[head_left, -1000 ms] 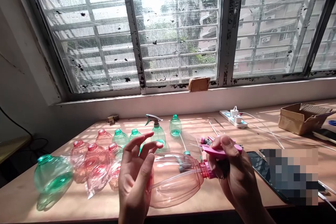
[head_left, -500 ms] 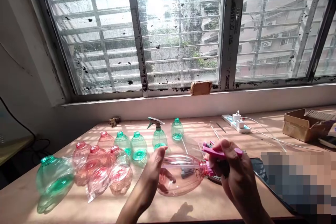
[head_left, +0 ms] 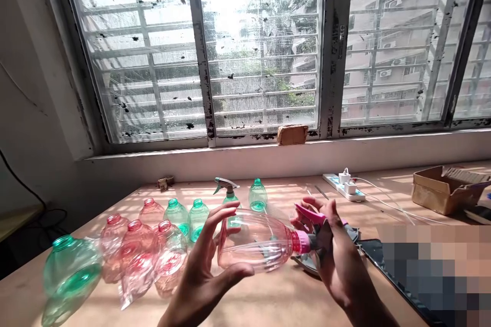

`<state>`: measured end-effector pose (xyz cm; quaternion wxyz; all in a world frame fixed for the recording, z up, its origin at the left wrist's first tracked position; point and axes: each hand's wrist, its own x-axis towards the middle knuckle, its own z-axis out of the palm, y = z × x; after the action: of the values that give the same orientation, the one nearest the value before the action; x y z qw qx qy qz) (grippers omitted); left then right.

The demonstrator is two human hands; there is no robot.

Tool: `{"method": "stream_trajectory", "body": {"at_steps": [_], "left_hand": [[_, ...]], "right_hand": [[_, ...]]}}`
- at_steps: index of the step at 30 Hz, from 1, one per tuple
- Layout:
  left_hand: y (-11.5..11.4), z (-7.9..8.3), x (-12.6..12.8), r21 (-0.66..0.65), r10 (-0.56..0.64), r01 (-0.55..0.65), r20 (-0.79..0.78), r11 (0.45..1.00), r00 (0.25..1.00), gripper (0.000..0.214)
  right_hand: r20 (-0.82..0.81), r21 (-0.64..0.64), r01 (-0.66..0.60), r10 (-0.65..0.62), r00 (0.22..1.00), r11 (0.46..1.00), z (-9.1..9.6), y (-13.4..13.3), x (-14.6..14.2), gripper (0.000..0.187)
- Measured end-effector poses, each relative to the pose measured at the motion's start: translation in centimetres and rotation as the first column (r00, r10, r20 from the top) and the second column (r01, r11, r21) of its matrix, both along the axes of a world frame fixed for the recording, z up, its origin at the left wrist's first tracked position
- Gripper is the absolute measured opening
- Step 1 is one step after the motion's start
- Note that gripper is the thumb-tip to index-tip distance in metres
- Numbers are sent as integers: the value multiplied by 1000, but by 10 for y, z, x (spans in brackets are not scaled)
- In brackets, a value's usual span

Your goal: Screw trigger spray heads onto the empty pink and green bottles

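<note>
A clear pink plastic bottle (head_left: 255, 242) lies on its side in the air above the wooden table (head_left: 291, 301). My left hand (head_left: 207, 271) wraps its thumb and fingers round the bottle's base end. A pink spray trigger head (head_left: 312, 225) sits on the bottle's neck at the right, and my right hand (head_left: 337, 260) grips that head with fingers curled round it. A thin dip tube shows inside the bottle.
Several empty pink and green bottles (head_left: 153, 245) stand and lie at the left, one green bottle (head_left: 69, 276) on its side. A green spray bottle (head_left: 230, 196) stands behind. A power strip (head_left: 345, 184) with cables, a cardboard box (head_left: 441, 189) and a phone lie to the right.
My left hand went from spread open beside the bottle to gripping its base. The bottle has risen and turned level, with the trigger head held on its neck throughout.
</note>
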<state>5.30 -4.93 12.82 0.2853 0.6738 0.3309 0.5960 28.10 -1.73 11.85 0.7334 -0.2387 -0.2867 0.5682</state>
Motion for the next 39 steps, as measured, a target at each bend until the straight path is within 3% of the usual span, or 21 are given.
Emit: {"method": "stream_trajectory", "body": {"at_steps": [4, 10, 15, 19, 22, 27, 30, 32, 35, 37, 39], "left_hand": [[5, -4, -10, 77, -22, 16, 77, 997, 997, 56], [1, -3, -24, 113, -15, -1, 139, 994, 990, 66], [-9, 9, -21, 63, 69, -90, 277, 994, 958, 70], [-9, 14, -22, 108, 119, -151, 262, 983, 958, 69], [-4, 12, -25, 167, 120, -160, 227, 973, 966, 64], [7, 4, -43, 335, 145, -156, 58, 929, 988, 61], [10, 2, -51, 352, 161, -140, -32, 926, 986, 62], [10, 3, -52, 345, 170, -141, -55, 928, 984, 63], [10, 4, -50, 359, 169, -143, -42, 922, 985, 62], [10, 4, -50, 365, 165, -140, -36, 921, 986, 62], [10, 2, -52, 356, 160, -137, -37, 925, 986, 64]], "right_hand": [[44, 178, -61, 54, 998, 982, 0, -6, 1, 43], [269, 216, -121, 60, 961, 969, -7, -7, 7, 47], [555, 285, -283, 83, 828, 916, -17, 3, 24, 77], [675, 270, -447, 164, 720, 853, -19, 13, 28, 58], [727, 231, -479, 178, 664, 847, -19, 18, 22, 57], [728, 167, -465, 209, 653, 870, -23, 20, 8, 70], [659, 139, -411, 225, 717, 901, -22, 14, 4, 62], [609, 164, -362, 194, 769, 918, -20, 8, 4, 74], [558, 178, -404, 247, 792, 897, -17, 1, 9, 96], [569, 173, -425, 262, 779, 889, -17, 1, 13, 91], [628, 171, -367, 186, 756, 915, -17, 5, 17, 74]]}}
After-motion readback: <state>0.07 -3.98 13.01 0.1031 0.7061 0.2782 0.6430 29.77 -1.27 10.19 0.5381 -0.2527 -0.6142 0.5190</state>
